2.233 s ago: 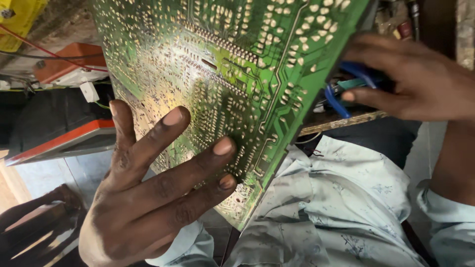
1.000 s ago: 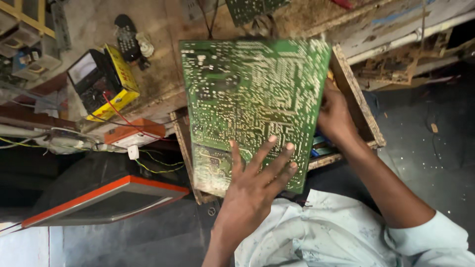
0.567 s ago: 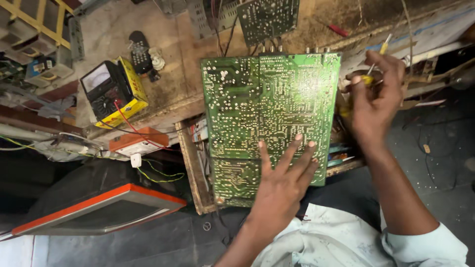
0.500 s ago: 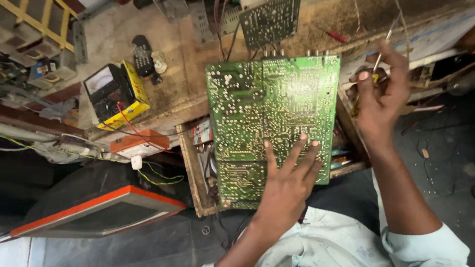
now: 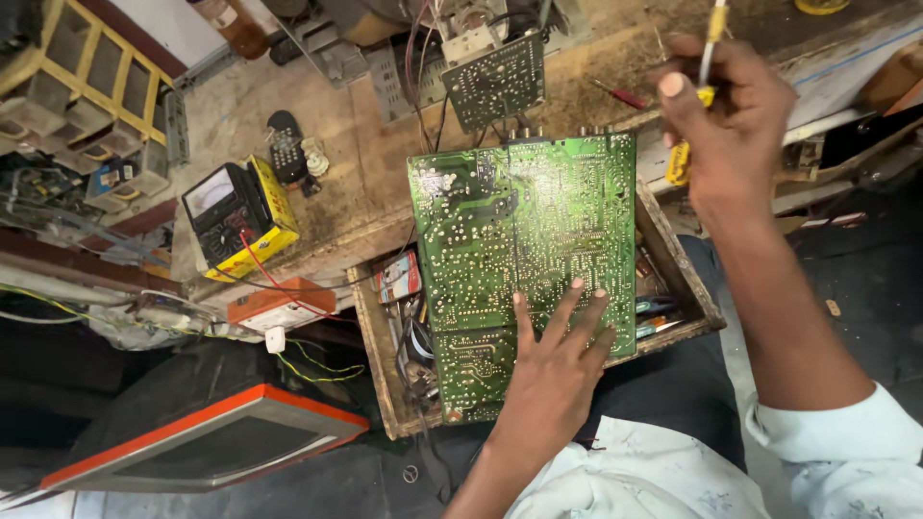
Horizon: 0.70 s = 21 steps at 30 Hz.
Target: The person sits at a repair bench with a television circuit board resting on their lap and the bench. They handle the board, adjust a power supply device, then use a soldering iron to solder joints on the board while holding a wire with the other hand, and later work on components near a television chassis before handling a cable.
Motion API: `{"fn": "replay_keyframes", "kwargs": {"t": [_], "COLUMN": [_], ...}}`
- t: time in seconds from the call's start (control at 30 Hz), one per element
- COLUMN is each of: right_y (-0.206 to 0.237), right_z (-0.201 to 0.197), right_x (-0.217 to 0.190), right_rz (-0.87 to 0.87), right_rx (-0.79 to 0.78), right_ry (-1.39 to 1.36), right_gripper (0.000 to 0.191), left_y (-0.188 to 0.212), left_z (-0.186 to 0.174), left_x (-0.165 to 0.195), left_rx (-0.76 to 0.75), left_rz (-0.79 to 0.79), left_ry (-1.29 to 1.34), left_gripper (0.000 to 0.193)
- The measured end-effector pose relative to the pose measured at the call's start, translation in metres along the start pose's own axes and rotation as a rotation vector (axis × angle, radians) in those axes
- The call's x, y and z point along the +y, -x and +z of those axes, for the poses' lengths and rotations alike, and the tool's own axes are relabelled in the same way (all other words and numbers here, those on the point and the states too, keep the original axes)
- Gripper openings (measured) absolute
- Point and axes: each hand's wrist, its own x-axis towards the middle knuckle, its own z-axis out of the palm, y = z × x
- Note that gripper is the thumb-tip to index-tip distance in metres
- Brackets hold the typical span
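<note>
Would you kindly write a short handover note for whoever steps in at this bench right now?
Left hand: fingers spread flat on the lower edge of the green circuit board, steadying it.
Right hand: raised above the bench, gripping a thin yellow-handled tool.
The board lies solder side up across the open wooden drawer, its far edge on the workbench.
Nearby: yellow multimeter with red lead, a smaller board on wires.
Done: board laid down and held.
Left: tool not yet on the board.
</note>
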Motion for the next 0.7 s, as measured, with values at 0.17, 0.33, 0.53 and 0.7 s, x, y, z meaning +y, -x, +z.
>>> {"fn": "replay_keyframes", "kwargs": {"t": [0.17,0.33,0.53,0.7], "right_y": [-0.031,-0.107,-0.172,-0.176], "right_z": [0.006,0.008,0.032,0.041], "right_x": [0.008,0.056,0.092,0.072], "right_rz": [0.149,0.302,0.088,0.099], "right_rx": [0.002,-0.124,-0.316,-0.211], "right_ry": [0.049,-0.059,0.148,0.044], "right_gripper": [0.023,0.012,0.024,0.018], "left_y": [0.014,0.026,0.033,0.043], "left_z": [-0.018,-0.031,-0.044,-0.055], "left_x": [0.006,0.013,0.014,0.006], "left_rx": [0.007,0.081,0.179,0.214], "left_rz": [0.02,0.023,0.038,0.06], "left_ry": [0.177,0.285,0.363,0.379], "left_gripper": [0.037,0.033,0.025,0.022]}}
